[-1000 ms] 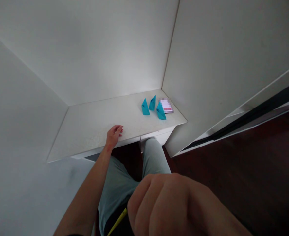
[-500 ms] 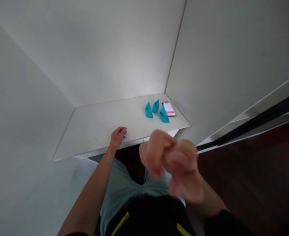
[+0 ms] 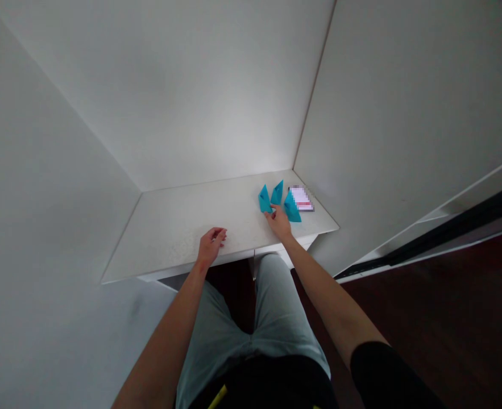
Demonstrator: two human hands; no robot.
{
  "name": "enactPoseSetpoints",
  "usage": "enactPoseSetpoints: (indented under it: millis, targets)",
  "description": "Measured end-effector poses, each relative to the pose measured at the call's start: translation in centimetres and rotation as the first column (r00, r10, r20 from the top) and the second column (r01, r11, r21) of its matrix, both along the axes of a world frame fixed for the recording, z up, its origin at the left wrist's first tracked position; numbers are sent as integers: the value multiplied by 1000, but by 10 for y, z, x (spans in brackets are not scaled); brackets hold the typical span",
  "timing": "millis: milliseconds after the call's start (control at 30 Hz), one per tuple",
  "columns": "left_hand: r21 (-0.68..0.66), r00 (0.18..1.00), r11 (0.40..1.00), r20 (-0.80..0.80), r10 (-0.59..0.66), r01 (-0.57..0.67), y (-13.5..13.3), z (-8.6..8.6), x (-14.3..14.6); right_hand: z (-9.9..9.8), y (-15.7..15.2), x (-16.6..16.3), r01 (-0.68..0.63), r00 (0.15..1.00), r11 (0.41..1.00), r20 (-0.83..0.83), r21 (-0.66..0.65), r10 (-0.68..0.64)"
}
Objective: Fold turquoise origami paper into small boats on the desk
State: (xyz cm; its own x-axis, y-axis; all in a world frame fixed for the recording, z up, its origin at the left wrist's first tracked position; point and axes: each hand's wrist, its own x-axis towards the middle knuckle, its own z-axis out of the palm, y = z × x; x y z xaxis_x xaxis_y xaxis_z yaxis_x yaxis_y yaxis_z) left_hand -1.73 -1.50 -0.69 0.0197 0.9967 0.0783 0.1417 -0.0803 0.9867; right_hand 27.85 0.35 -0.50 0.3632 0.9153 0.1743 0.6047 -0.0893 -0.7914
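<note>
Three blue folded-paper boats stand close together toward the right end of the white desk (image 3: 182, 218). My right hand (image 3: 280, 223) reaches over the front edge, its thumb and index finger pinching the lower right corner of the left paper boat (image 3: 264, 199). Just behind those fingers is the middle paper boat (image 3: 277, 193). Right of the hand stands the third paper boat (image 3: 292, 209), apart from the fingertips. My left hand (image 3: 212, 245) rests at the desk's front edge, fingers loosely curled with a gap to the thumb, and holds nothing.
A phone-like flat object (image 3: 302, 199) with a blurred bright face lies behind the third boat, near the right wall (image 3: 387, 125). White walls enclose the desk at the back and both sides. My legs (image 3: 276, 307) are under its front edge.
My right hand has come down from close to the camera to the left paper boat and taken hold of it. The left hand stays at the desk edge. The view has shifted slightly.
</note>
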Motion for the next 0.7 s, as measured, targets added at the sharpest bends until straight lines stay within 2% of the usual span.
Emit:
enactPoseSetpoints:
  millis: [67,200,367,500,600,700]
  targets:
    - [-3,1000,1000,-4,-2,2,0,0,0,-2,6,-3,14,1000,1000,28,-26,-13]
    - [-22,1000,1000,-13,-3,3,-2,3,1,-6,12,-9,-24,997,998,81,56,19]
    - [-47,1000,999,-9,-12,12,-5,6,2,-8,3,-15,-207,978,963,32,171,205]
    - [-63,998,998,59,-10,13,-5,5,4,2,-3,-27,-309,937,918,-84,250,338]
    - [-101,989,995,151,-1,16,-2,4,2,13,2,-44,-367,833,882,-317,297,453]
    - [-145,965,989,261,14,25,9,7,-3,22,18,-60,-402,638,846,-556,350,533]
